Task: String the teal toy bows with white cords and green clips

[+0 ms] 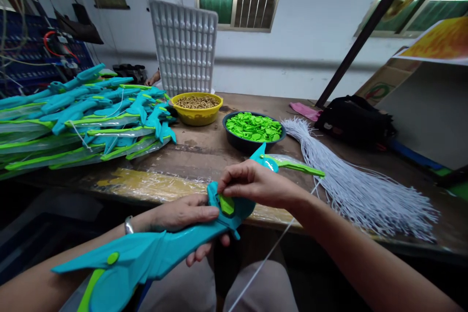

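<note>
- The toy is a long teal piece with green trim. It is held above the lap, at the near edge of the surface.
- Long axis: diagonal, from low on the left hand's side to high beyond the right hand.
- The broad teal end lies below the left forearm. The slim green tip points up and away, past the right hand and over the surface.
- The left hand is closed around the toy's middle. Its thumb lies flat on top and its fingers curl beneath. The forearm enters from the lower left, with a band on the wrist.
- The right hand is palm down with the wrist bent. Its fingertips are pinched on a green piece seated in the toy, just beside the left thumb. The forearm enters from the lower right.
- A white cord runs from near the green tip down under the right forearm.
- Beyond the hands, a black bowl of green pieces and a yellow bowl of small rings stand on the surface.
- Beyond the right hand lie a cord bundle and a black bag.
- Beyond the left hand lies a pile of like toys. A white tray stands upright behind the yellow bowl.
</note>
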`<state>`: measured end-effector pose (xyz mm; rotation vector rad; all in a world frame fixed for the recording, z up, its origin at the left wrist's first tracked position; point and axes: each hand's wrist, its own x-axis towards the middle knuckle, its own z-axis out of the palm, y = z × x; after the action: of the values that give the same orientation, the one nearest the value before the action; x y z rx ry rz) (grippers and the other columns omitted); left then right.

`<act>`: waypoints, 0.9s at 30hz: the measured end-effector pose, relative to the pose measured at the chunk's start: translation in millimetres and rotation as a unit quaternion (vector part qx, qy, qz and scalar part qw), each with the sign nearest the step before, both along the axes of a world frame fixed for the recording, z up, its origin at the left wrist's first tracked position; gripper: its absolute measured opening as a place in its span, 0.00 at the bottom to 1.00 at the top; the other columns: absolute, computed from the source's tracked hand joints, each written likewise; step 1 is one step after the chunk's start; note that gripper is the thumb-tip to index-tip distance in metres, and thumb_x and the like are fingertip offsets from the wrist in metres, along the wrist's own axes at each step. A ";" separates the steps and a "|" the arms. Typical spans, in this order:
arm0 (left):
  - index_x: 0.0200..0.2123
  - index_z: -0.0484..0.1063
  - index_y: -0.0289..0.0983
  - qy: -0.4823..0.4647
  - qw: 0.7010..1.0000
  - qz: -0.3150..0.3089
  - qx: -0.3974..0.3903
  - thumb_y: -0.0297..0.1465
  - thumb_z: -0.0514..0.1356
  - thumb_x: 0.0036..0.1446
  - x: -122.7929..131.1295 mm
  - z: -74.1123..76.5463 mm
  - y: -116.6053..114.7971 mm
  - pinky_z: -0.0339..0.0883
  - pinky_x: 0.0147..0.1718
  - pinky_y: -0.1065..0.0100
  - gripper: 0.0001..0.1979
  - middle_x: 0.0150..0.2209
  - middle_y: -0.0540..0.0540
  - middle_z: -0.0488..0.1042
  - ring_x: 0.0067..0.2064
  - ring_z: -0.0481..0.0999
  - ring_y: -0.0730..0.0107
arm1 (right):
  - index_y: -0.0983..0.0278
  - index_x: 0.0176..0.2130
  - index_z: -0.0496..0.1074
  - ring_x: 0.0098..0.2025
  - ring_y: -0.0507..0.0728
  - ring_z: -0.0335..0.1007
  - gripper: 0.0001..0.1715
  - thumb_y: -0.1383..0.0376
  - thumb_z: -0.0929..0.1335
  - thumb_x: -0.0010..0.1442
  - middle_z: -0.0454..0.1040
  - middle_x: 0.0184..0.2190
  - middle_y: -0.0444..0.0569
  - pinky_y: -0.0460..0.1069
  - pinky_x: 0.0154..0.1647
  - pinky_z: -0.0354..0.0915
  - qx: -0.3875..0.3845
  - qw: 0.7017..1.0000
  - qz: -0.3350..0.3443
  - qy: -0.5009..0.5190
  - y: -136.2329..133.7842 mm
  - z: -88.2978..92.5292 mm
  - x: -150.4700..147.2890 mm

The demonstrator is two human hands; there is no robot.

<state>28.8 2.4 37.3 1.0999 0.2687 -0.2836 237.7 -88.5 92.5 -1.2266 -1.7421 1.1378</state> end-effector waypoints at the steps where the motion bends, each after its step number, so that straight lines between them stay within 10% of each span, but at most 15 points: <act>1: 0.41 0.80 0.31 0.004 1.000 -0.003 0.001 0.48 0.60 0.63 0.3 -1.3 -0.3 0.73 0.23 0.71 0.24 0.22 0.44 0.76 0.20 0.75 0.69 | 0.67 0.35 0.77 0.33 0.52 0.72 0.05 0.69 0.69 0.59 0.77 0.31 0.46 0.45 0.37 0.67 0.017 1.000 -0.002 -0.026 -1.4 0.7 -2.5; 6: 0.41 0.80 0.31 0.013 1.000 -0.007 -0.003 0.49 0.60 0.63 0.4 -3.2 -4.3 0.71 0.23 0.71 0.24 0.20 0.45 0.75 0.20 0.74 0.69 | 0.67 0.35 0.75 0.33 0.51 0.69 0.09 0.77 0.67 0.62 0.73 0.31 0.45 0.44 0.34 0.61 0.172 0.967 -0.012 -0.189 -12.1 -3.9 -15.2; 27: 0.39 0.77 0.32 0.003 1.000 0.015 0.027 0.55 0.59 0.60 1.0 -1.0 -15.4 0.62 0.15 0.72 0.29 0.17 0.47 0.74 0.15 0.70 0.70 | 0.64 0.42 0.72 0.45 0.55 0.70 0.08 0.71 0.64 0.71 0.72 0.41 0.51 0.50 0.47 0.68 0.305 0.937 -0.147 -0.089 -31.4 -45.7 -32.9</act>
<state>29.8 -13.0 36.2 1.1484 0.2993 -0.2532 204.8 -119.9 46.7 -1.1569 -1.7728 0.2735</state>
